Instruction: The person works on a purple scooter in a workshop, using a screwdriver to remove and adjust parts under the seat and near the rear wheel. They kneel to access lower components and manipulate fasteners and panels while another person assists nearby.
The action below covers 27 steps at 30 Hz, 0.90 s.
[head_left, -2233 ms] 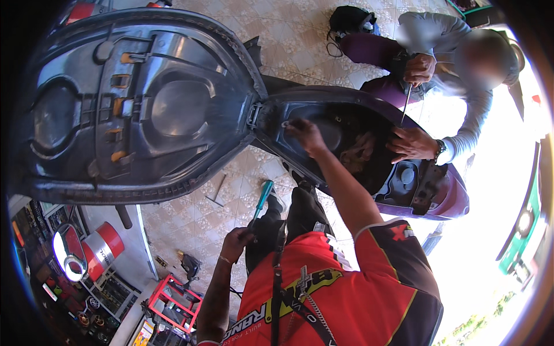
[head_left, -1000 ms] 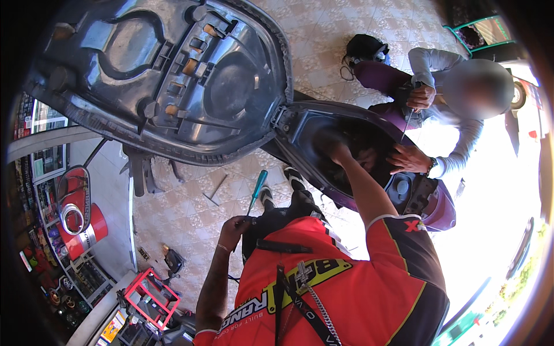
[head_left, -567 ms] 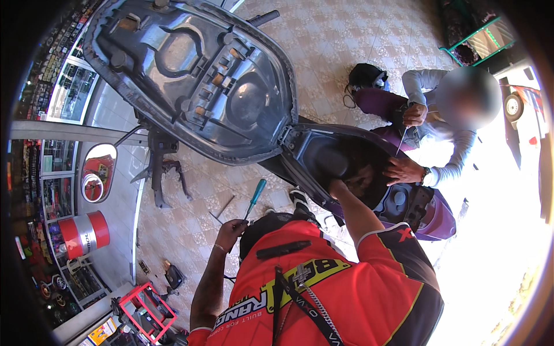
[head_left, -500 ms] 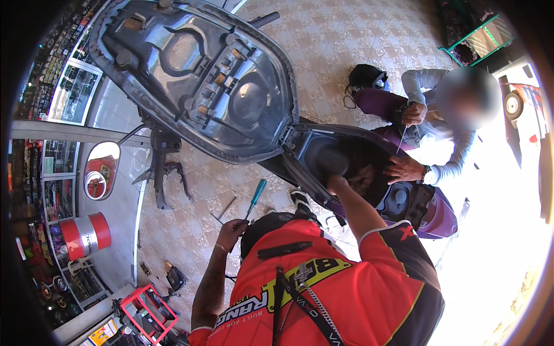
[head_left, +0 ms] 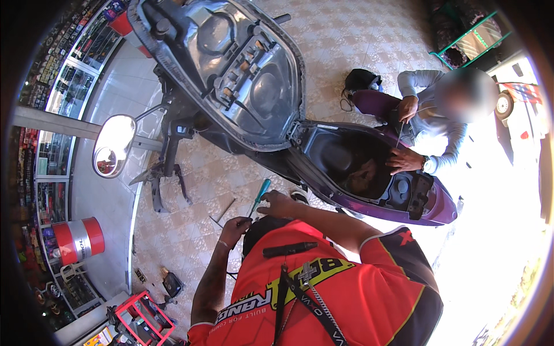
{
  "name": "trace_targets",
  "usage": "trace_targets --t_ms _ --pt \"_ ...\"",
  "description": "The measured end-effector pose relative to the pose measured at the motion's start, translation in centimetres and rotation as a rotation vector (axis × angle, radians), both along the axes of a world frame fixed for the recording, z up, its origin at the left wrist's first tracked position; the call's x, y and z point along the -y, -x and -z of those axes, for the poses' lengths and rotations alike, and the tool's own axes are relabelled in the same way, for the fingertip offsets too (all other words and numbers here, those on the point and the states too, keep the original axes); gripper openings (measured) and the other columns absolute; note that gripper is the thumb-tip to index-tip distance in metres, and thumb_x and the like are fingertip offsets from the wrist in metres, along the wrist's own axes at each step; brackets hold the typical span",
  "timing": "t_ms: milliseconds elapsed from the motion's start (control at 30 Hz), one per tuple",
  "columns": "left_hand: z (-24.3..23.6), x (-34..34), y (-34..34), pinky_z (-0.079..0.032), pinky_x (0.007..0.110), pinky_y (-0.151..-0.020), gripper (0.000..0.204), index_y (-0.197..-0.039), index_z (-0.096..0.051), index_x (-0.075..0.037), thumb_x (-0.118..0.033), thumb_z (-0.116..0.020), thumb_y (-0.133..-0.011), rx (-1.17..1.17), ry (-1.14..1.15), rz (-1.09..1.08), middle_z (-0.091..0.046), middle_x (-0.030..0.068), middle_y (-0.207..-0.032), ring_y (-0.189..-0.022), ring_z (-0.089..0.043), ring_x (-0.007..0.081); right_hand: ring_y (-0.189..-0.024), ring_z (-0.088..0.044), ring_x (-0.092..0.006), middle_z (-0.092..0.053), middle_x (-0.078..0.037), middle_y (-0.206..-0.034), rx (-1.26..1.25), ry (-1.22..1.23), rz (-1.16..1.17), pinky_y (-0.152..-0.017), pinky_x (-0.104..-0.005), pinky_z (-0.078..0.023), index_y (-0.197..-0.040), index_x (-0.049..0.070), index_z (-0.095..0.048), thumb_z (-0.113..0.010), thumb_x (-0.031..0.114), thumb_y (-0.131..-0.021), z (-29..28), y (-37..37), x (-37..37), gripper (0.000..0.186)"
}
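My left hand (head_left: 234, 229) is closed on the thin shaft of a screwdriver with a teal handle (head_left: 265, 186), held at my front. My right hand (head_left: 277, 203) is at that handle, fingers curled onto it. Beyond them a purple scooter (head_left: 438, 210) has its black seat (head_left: 262, 92) flipped up, baring the underside. Its open storage compartment (head_left: 334, 150) has a dark interior with something brownish that I cannot make out. At the far side a co-worker's hand (head_left: 407, 109) grips a long thin tool, and their other hand (head_left: 407, 161) rests at the compartment's rim.
Scooter mirror (head_left: 114, 144) at left. Glass display cases (head_left: 55, 155), a red-and-silver drum (head_left: 79, 240) and a red tool cart (head_left: 141, 316) line the left side. A thin metal tool (head_left: 228, 207) lies on the tiles. A dark bag (head_left: 360, 81) is beside the co-worker; green-framed rack (head_left: 470, 40) behind.
My right hand has come out of the compartment, back toward me onto the teal handle. My left hand stays on the screwdriver. The view has swung, showing more of the scooter's front.
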<state>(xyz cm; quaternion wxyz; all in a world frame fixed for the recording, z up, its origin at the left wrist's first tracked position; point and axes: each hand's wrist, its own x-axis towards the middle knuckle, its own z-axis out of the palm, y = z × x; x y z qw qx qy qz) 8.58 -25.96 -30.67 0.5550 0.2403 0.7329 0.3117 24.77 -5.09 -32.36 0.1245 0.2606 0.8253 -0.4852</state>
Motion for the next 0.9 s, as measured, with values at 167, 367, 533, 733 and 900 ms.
trace_targets --t_ms 167,367,533,733,900 --pt "0.4 2.9 1.0 -0.057 0.031 -0.077 0.035 -0.115 -0.071 0.002 -0.027 -0.068 -0.096 0.017 -0.029 -0.012 -0.073 0.008 -0.097 -0.087 -0.067 0.0142 -0.115 -0.061 -0.0391 -0.059 -0.02 -0.129 0.269 -0.314 0.487 -0.093 -0.0495 -0.052 -0.135 0.01 -0.056 -0.066 0.043 -0.09 4.4 1.3 -3.6 0.056" --pt "0.4 7.8 1.7 -0.058 0.032 -0.078 0.038 -0.117 -0.071 0.0 -0.03 -0.069 -0.094 0.047 0.037 -0.029 -0.072 0.0084 -0.106 -0.095 -0.067 0.0156 -0.121 -0.062 -0.03 -0.062 -0.012 -0.132 0.585 -0.522 0.484 -0.097 -0.047 -0.051 -0.126 0.016 -0.066 -0.049 0.037 -0.101 8.0 -6.6 -12.6 0.037" --pt "1.0 10.9 1.9 -0.057 0.031 -0.074 0.035 -0.116 -0.072 -0.001 -0.027 -0.07 -0.093 0.07 0.044 -0.084 -0.073 0.0095 -0.102 -0.089 -0.068 0.0152 -0.108 -0.071 -0.0295 -0.073 -0.011 -0.116 0.584 -0.571 0.491 -0.086 -0.0433 -0.058 -0.116 0.016 -0.073 -0.054 0.025 -0.099 9.8 -7.5 -11.9 0.027" --pt "1.4 12.8 2.2 -0.055 0.029 -0.072 0.034 -0.117 -0.072 -0.003 -0.025 -0.07 -0.092 0.06 0.059 -0.056 -0.074 0.0092 -0.103 -0.089 -0.068 0.0143 -0.119 -0.065 -0.0321 -0.067 -0.015 -0.128 0.723 -0.427 0.424 -0.094 -0.0452 -0.054 -0.128 0.015 -0.067 -0.058 0.033 -0.095 9.9 -6.9 -12.0 0.038" --pt "1.5 13.2 1.9 -0.055 0.03 -0.073 0.035 -0.118 -0.072 -0.003 -0.027 -0.069 -0.093 0.112 0.027 -0.055 -0.074 0.0085 -0.105 -0.091 -0.068 0.0144 -0.138 -0.041 -0.0419 -0.03 -0.022 -0.156 0.351 -0.714 0.506 -0.108 -0.0512 -0.042 -0.147 0.011 -0.042 -0.06 0.043 -0.094 8.0 -2.6 -4.7 0.065"
